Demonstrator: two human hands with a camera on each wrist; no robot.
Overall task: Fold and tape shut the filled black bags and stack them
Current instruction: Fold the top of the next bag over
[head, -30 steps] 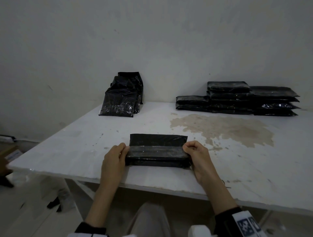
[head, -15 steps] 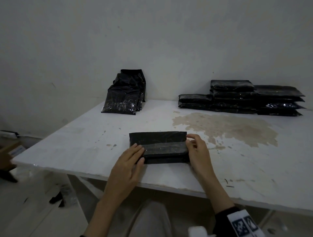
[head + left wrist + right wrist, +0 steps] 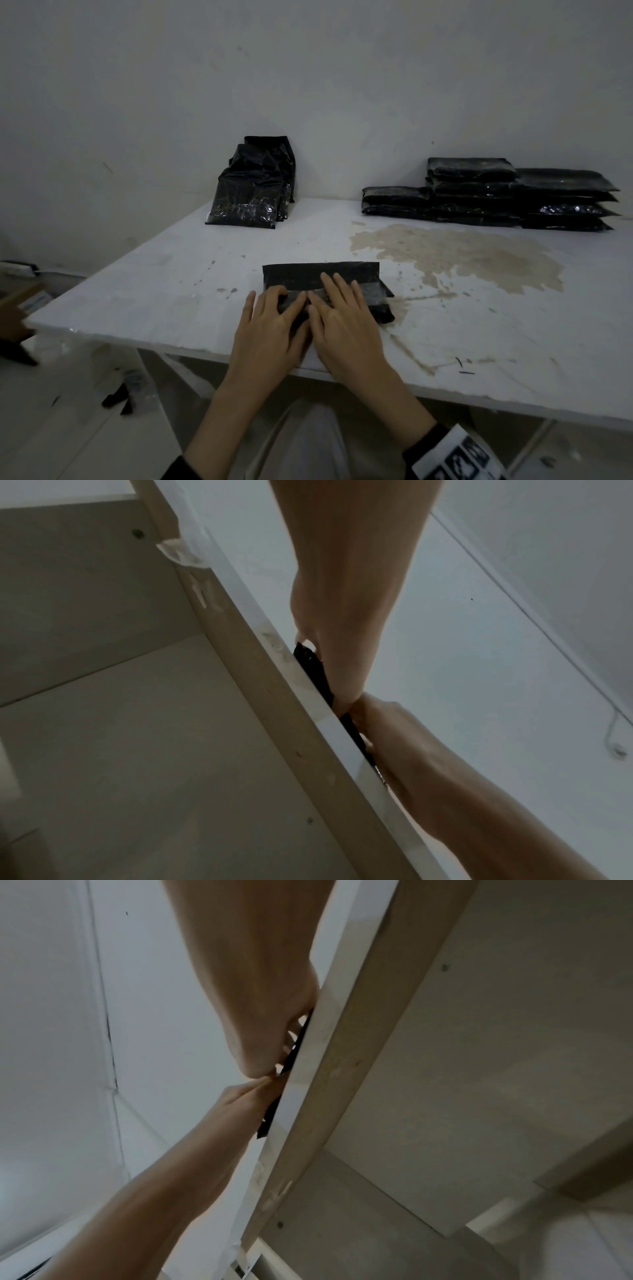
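A folded black bag (image 3: 308,274) lies near the front edge of the white table (image 3: 164,274), with a glossy band across its right part. Both hands lie side by side on top of it. My left hand (image 3: 274,311) presses its left half with slightly bent fingers. My right hand (image 3: 342,305) lies flat with straight fingers reaching over the fold. From below the table edge, the left wrist view shows my left hand (image 3: 329,647) on a sliver of the bag (image 3: 310,661). My right hand (image 3: 267,1031) appears the same way above the bag (image 3: 270,1118) in the right wrist view.
Flat black bags are stacked (image 3: 479,195) at the back right against the wall. Several upright filled bags (image 3: 250,195) lean on the wall at the back centre. A brown stain (image 3: 462,253) covers the table's right middle. Scraps lie on the floor (image 3: 120,397) to the left.
Both hands have left the ends of the bag and come together on its top at the middle. The bag has shifted slightly right.
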